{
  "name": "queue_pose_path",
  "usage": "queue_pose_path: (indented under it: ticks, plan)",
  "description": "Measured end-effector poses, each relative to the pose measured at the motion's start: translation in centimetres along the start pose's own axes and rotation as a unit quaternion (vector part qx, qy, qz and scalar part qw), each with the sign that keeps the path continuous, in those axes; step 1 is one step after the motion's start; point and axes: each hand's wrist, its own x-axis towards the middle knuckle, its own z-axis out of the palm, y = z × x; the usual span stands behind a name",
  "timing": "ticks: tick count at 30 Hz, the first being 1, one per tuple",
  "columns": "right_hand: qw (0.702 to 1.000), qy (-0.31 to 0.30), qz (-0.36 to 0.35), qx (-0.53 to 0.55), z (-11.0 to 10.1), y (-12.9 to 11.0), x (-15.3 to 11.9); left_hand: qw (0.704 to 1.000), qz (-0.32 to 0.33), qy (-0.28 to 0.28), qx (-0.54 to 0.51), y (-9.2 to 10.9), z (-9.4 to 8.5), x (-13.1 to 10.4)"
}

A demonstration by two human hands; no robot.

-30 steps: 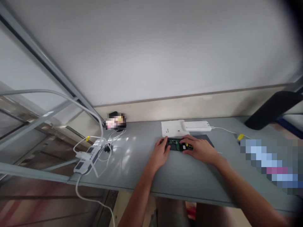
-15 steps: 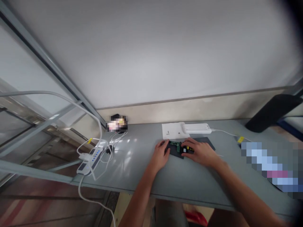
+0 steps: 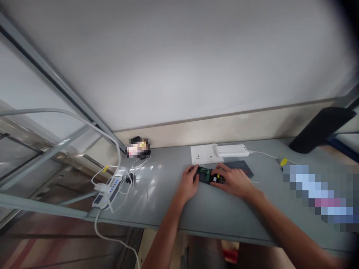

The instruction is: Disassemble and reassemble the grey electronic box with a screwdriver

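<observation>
In the head view a green circuit board [image 3: 205, 172] lies over a flat black casing [image 3: 202, 179] on the bench. My left hand [image 3: 188, 184] is closed around the casing's left end, thumb at the near side. My right hand [image 3: 235, 181] curls over the right part, its fingers and thumb pinching a black block [image 3: 214, 179] with a small white square and yellow marks. The block sits at the board's right end. Under and behind my right hand a dark flat panel [image 3: 244, 168] shows; whether it joins the casing is hidden.
Behind the hands lie a white plate [image 3: 202, 154] with small holes and a white power strip [image 3: 232, 150] with a cable. A second power strip [image 3: 108, 192] with tangled cords stands at the left edge. A black cylinder [image 3: 321, 130] leans at the back right; blurred items flank the bench.
The board and black block now lie flatter over the casing, a little further left. My right hand has shifted slightly left with them; my left hand stays at the casing's left end.
</observation>
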Motion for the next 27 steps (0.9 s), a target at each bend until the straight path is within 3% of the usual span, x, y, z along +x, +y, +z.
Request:
queue_pose_path:
  ticks: [18, 27]
  plan:
    - [1.0, 0.008, 0.024, 0.003, 0.45, -0.47, 0.07, 0.999, -0.01, 0.0, -0.049, -0.26, -0.37, 0.06]
    - [1.0, -0.007, -0.002, 0.001, 0.37, -0.51, 0.02, 0.997, -0.021, -0.002, -0.069, -0.14, -0.49, 0.19]
